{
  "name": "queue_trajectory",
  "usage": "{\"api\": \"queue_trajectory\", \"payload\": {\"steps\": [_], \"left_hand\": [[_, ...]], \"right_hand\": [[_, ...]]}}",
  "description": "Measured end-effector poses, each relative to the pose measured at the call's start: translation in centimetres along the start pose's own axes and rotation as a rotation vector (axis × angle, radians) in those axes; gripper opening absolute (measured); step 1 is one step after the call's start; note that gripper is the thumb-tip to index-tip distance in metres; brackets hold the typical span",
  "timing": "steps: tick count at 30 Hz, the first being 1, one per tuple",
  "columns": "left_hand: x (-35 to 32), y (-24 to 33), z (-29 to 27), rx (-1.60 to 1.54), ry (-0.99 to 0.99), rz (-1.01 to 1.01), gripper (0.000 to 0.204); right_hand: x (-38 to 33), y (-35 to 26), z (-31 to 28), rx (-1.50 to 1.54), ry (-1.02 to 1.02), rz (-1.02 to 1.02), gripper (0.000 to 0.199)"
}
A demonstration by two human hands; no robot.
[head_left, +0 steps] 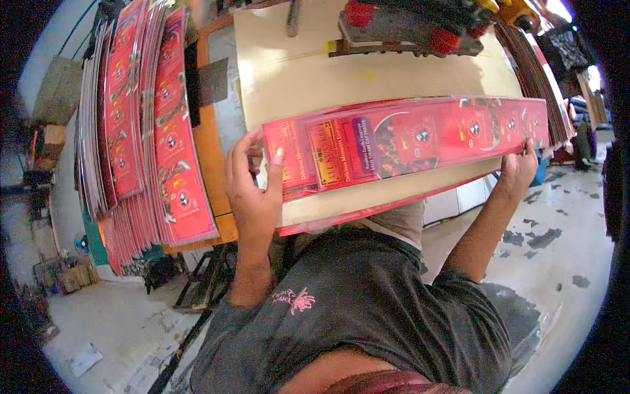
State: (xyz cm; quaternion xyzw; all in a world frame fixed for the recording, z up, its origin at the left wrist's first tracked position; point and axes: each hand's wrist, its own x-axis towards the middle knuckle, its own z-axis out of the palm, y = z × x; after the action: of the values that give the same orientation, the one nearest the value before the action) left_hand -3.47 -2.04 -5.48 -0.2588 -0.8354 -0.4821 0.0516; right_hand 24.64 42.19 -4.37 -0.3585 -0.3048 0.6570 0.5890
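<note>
A thick stack of long red printed card sheets point(407, 141) lies across a beige board point(328, 72) in front of me. My left hand point(252, 190) grips the stack's left end, thumb on top and fingers curled round the edge. My right hand point(518, 171) holds the stack's right end from below, with the arm stretched out. The stack's lower edge shows as a pale band of many sheet edges with a red sheet beneath.
More red printed sheets point(151, 131) are piled in fanned stacks on the orange table point(210, 151) to the left. A machine with red wheels point(407, 29) sits at the far edge of the board. Dark sheets point(538, 72) stand at right. Stained concrete floor point(558, 230) lies below.
</note>
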Motion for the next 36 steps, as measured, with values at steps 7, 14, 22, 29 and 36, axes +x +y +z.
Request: {"api": "queue_trajectory", "payload": {"steps": [7, 14, 22, 29, 36], "left_hand": [[0.0, 0.1, -0.3, -0.107, -0.006, -0.045, 0.042], [0.2, 0.7, -0.6, -0.104, -0.029, -0.051, 0.037], [-0.1, 1.0, -1.0, -0.149, -0.071, -0.154, 0.035], [0.0, 0.2, 0.0, -0.127, -0.053, -0.078, 0.035], [0.0, 0.9, -0.2, -0.155, -0.059, -0.151, 0.036]], "right_hand": [[-0.6, 1.3, 0.9, 0.076, -0.038, -0.009, 0.046], [-2.5, 2.5, 2.7, 0.016, -0.030, -0.075, 0.043], [-3.6, 3.3, 3.0, 0.089, -0.069, 0.036, 0.043], [-4.4, 2.0, 0.4, 0.027, -0.186, -0.019, 0.016], [-2.7, 0.1, -1.2, -0.057, -0.012, -0.151, 0.023]]}}
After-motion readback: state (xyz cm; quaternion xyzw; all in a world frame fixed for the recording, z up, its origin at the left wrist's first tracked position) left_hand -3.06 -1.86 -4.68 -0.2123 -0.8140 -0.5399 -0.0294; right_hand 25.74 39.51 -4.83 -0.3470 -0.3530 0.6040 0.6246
